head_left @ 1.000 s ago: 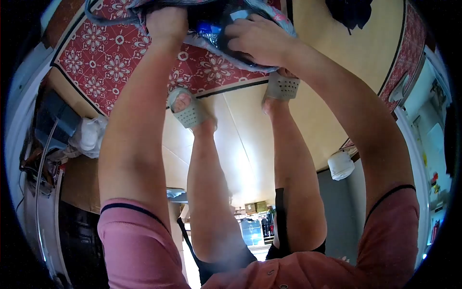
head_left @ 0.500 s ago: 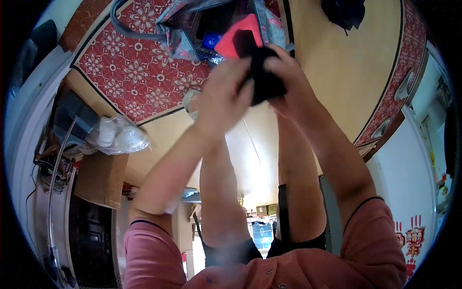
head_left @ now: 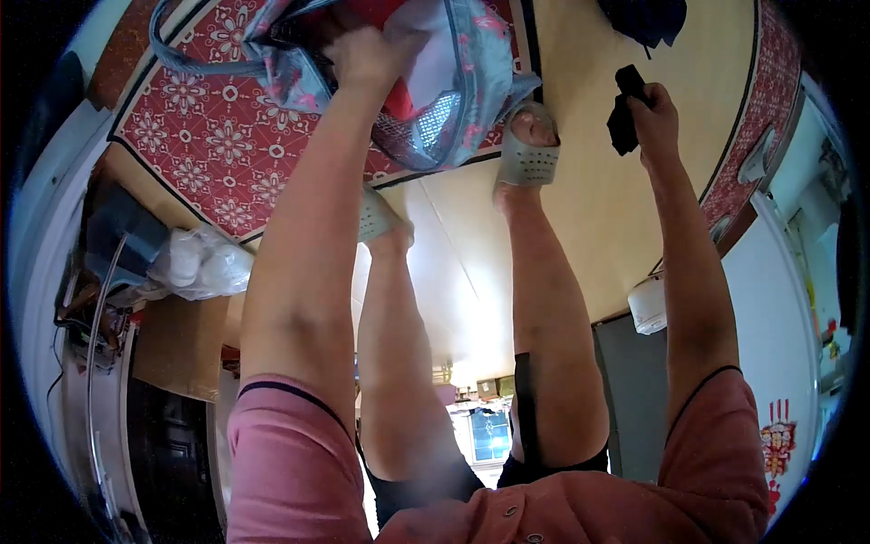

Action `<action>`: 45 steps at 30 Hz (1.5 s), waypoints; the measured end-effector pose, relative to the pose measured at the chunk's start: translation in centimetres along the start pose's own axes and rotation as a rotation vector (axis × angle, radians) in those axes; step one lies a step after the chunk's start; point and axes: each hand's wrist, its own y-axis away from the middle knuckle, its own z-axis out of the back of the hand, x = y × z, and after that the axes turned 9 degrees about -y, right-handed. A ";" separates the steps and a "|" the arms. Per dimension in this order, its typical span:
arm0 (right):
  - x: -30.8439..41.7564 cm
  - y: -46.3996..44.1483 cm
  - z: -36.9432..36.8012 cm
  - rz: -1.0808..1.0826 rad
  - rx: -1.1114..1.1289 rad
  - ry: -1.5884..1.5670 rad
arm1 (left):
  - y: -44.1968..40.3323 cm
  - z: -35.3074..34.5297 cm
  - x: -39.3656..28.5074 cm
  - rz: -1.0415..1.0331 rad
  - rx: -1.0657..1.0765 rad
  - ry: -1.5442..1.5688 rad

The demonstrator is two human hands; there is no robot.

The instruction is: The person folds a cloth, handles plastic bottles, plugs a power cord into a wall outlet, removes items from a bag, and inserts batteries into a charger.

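My right hand (head_left: pixel 657 116) is out to the right over the floor, its fingers closed on a folded black cloth item (head_left: pixel 623 111) whose exact kind I cannot make out. At the mouth of a grey bag with pink figures (head_left: pixel 485 86), my left hand (head_left: pixel 370 59) reaches in. Its fingers are blurred and partly hidden, so their grip does not show. Something red (head_left: pixel 399 100) lies in the bag just below that hand, beside a pale surface. The bag stands on a red patterned mat (head_left: pixel 227 136).
A dark bundle (head_left: pixel 645 18) lies on the floor at the top right. My feet wear grey perforated clogs (head_left: pixel 533 163) near the bag. On the left are a clear plastic bag with white things (head_left: pixel 204 263) and a cardboard box (head_left: pixel 177 344). A white door-like panel (head_left: pixel 770 299) stands at right.
Both hands were together at the black cloth item. My right hand has carried it off to the right, while my left hand has let go and moved up-left into the bag.
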 end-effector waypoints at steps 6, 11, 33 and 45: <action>-1.0 0.0 0.5 -0.049 -0.100 0.167 | 5.0 1.1 -0.7 -0.208 -0.320 -0.013; -4.3 -0.6 0.6 -0.013 -0.024 0.273 | 10.6 -0.9 -1.4 -0.532 -0.138 0.037; -2.0 -1.8 -4.9 0.252 0.083 0.469 | 6.2 0.8 1.1 -0.684 -0.330 0.102; -2.9 -3.4 -5.4 0.248 0.068 0.596 | 0.1 -7.0 -0.5 -0.307 -0.289 -0.084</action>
